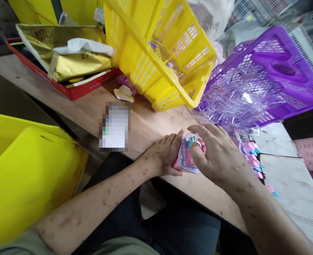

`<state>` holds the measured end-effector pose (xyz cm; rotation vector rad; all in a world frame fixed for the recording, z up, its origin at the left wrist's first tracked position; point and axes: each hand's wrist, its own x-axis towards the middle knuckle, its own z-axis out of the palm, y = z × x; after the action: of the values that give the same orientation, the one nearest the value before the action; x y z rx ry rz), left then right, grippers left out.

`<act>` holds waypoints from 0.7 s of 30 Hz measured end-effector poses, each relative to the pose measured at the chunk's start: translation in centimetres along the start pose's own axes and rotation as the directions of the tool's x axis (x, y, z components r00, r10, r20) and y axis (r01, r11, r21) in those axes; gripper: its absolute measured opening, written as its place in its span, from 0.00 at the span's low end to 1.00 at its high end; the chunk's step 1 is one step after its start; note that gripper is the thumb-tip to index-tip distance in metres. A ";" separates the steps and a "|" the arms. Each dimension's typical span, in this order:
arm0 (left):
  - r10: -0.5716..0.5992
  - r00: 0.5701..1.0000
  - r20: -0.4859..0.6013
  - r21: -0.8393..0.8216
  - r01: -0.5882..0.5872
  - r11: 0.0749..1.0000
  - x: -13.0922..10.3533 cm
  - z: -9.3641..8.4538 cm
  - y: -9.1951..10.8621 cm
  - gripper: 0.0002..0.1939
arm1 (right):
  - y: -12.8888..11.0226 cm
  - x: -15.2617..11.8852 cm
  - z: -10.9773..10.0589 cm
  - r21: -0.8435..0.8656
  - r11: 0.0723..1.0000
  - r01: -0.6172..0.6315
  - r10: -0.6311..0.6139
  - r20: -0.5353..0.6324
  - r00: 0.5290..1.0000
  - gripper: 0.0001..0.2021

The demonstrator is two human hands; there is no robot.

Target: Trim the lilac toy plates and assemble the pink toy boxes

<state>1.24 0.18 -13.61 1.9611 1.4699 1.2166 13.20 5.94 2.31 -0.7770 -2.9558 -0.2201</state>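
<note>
A small clear plastic package [184, 156] with pink and teal pieces inside stands near the front edge of the wooden table [145, 124]. My left hand [167, 154] is wrapped round its left side. Over its right side, my right hand [212, 152] curves with thumb and forefinger at a pink and white piece; whether they pinch it is hard to tell. Several pink and blue pieces [254, 159] lie in a row to the right, partly behind my right forearm.
Behind stand a tilted yellow basket [143, 67] and a purple basket [273, 71] spilling clear plastic shells [238, 95]. A red tray [73, 92] holds gold bags [84, 65]. A blurred-out rectangular object [115, 127] lies left. A yellow bin [34, 170] stands lower left.
</note>
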 end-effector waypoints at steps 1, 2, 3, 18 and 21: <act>-0.001 1.000 0.003 0.001 0.001 1.000 0.0 0.0 0.0 0.80 | 0.0 0.1 -0.1 0.000 1.000 0.005 -0.005 0.007 1.000 0.21; 0.000 1.000 0.006 0.003 0.000 1.000 0.0 0.0 0.0 0.79 | -0.1 0.1 -0.1 0.004 1.000 0.009 -0.009 0.014 1.000 0.22; 0.000 1.000 0.012 0.007 0.000 1.000 0.0 -0.1 0.0 0.79 | -0.1 0.2 -0.2 0.007 1.000 0.013 -0.013 0.021 1.000 0.22; -0.038 0.999 0.032 0.066 0.035 0.997 -0.3 -0.4 0.6 0.76 | -0.5 -0.3 0.2 -0.116 0.993 0.006 -0.001 0.051 0.999 0.22; -0.046 0.997 0.058 0.064 0.042 0.997 -0.2 -0.6 0.7 0.75 | -0.5 -0.3 0.1 -0.168 0.984 0.051 -0.033 0.109 0.994 0.21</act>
<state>1.12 -0.39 -12.86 1.9771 1.5298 1.0970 13.20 5.43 2.10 -0.7678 -3.0864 -0.4540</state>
